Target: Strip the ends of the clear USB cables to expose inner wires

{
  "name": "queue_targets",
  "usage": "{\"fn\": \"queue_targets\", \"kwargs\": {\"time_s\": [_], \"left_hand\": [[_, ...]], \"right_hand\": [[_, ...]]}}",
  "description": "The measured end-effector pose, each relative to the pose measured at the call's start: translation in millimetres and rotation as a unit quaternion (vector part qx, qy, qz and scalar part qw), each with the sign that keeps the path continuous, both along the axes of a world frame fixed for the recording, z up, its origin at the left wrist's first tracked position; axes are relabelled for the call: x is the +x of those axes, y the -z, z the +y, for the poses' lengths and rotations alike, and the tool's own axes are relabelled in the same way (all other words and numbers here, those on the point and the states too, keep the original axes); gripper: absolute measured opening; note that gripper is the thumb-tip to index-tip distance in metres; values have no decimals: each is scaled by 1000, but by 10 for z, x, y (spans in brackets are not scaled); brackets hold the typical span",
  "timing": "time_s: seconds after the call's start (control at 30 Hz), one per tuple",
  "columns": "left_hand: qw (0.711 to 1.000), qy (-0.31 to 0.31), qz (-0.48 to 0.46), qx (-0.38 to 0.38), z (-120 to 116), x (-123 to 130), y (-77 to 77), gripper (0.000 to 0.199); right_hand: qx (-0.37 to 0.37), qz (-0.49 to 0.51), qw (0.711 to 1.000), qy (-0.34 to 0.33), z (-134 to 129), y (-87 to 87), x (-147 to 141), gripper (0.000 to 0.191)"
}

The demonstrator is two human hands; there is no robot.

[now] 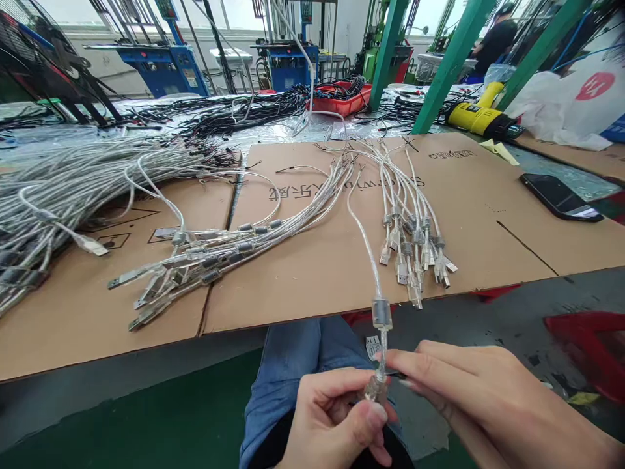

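Note:
My left hand (336, 417) pinches the plug end of a clear-jacketed USB cable (364, 241) between thumb and fingers, below the table's front edge. The cable runs up from the plug through a grey ferrite core (381, 314) and onto the cardboard. Close against the cable just above the plug is my right hand (449, 384), its fingers pressed together. A thin dark thing shows between its fingertips; its kind is too small to tell. One bundle of similar cables (293, 218) lies to the left of this cable, and a smaller bundle (410, 228) lies to its right.
A large heap of clear cables (73, 189) covers the left of the cardboard (303, 280). A phone (561, 197) and a yellow heat gun (476, 118) lie right. Behind are black cables (234, 111), a red tray (342, 103) and green posts (452, 65). A person (495, 42) is far back.

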State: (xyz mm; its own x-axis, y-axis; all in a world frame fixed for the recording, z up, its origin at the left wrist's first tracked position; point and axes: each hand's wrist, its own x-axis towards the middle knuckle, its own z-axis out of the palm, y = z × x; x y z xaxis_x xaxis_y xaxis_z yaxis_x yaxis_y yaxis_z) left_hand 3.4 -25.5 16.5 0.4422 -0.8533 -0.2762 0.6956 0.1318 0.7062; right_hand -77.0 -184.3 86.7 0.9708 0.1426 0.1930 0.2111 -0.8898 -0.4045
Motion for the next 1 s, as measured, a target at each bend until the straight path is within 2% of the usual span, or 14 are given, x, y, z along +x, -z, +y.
{"fn": "queue_targets", "kwargs": {"time_s": [0.2,0.33,0.43,0.53,0.6,0.67,0.83,1.0], "left_hand": [[998,7,-58,20,6,16,-19,17],[996,-16,-81,22,5,22,10,14],[997,-27,-73,6,-13,8,8,14],[997,-68,-22,30,-35,-31,-28,16],[993,-102,26,46,-45,-56,-54,19],[991,-111,55,46,-51,-66,-65,21],[996,-63,68,5,-55,-36,-46,22],[994,-79,71,33,-58,-31,-61,27]], "right_hand": [[19,48,999,14,17,-36,-39,30],[91,40,995,5,24,-79,2,28],[151,49,987,-6,35,-111,53,33],[166,39,985,-5,42,-96,68,30],[144,22,989,7,43,-56,50,27],[100,20,995,20,42,-9,16,32],[24,35,999,25,45,57,-53,40],[-6,10,1000,22,66,73,-40,40]]}}
